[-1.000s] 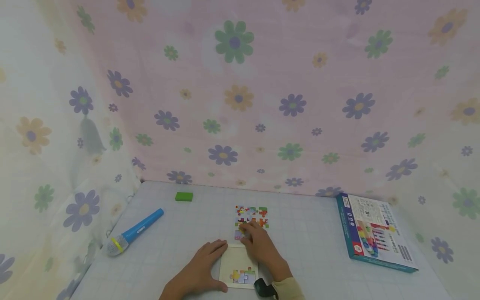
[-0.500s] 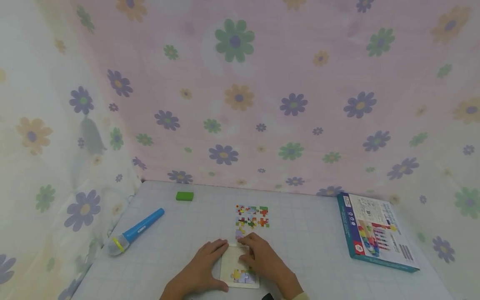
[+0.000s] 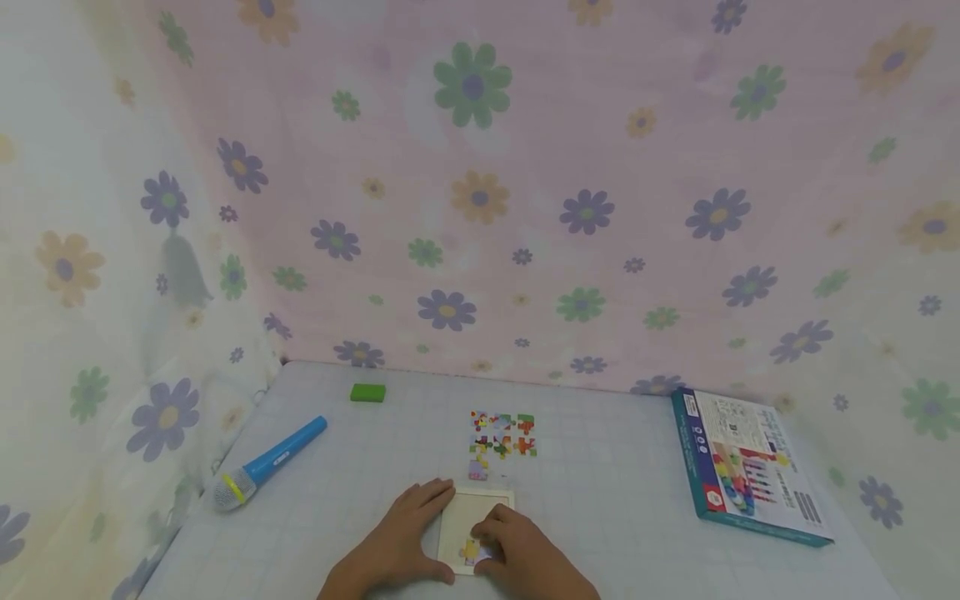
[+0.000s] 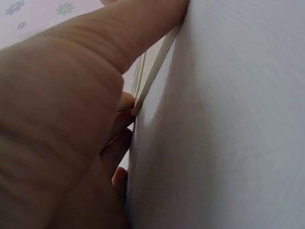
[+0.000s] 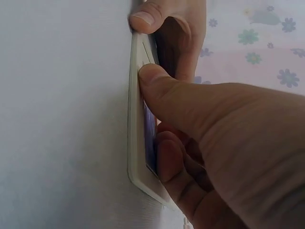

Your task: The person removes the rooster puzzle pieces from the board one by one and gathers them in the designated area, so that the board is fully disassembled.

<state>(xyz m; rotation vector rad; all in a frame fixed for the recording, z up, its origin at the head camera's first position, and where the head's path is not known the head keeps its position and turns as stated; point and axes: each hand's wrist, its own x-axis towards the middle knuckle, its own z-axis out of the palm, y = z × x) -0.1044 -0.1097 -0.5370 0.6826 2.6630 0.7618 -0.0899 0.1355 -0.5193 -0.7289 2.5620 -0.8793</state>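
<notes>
A shallow pale puzzle tray [image 3: 459, 510] lies on the table between both hands. My left hand [image 3: 405, 533] holds its left side, fingers at the far corner and thumb at the near one. In the left wrist view the tray's edge [image 4: 155, 71] shows past that thumb. My right hand [image 3: 525, 554] is curled low over the tray's near right part, thumb and fingers around a jigsaw piece with a purple-blue face [image 5: 150, 136], largely covered by the fingers. Left of these fingertips sits a yellow jigsaw piece [image 3: 470, 551]. Several loose jigsaw pieces [image 3: 502, 447] lie in rows beyond the tray.
On the left lies a blue toy microphone [image 3: 281, 457] with a silver head. A small green block [image 3: 368, 392] sits near the back edge. Toward the right is a flat picture box [image 3: 757, 467]. Flowered cloth [image 3: 480, 250] hangs behind and at both sides.
My right hand has drawn back from the loose pieces, across the tray, down to its near right part, now covering the joined pieces there. The left hand has stayed on the tray.
</notes>
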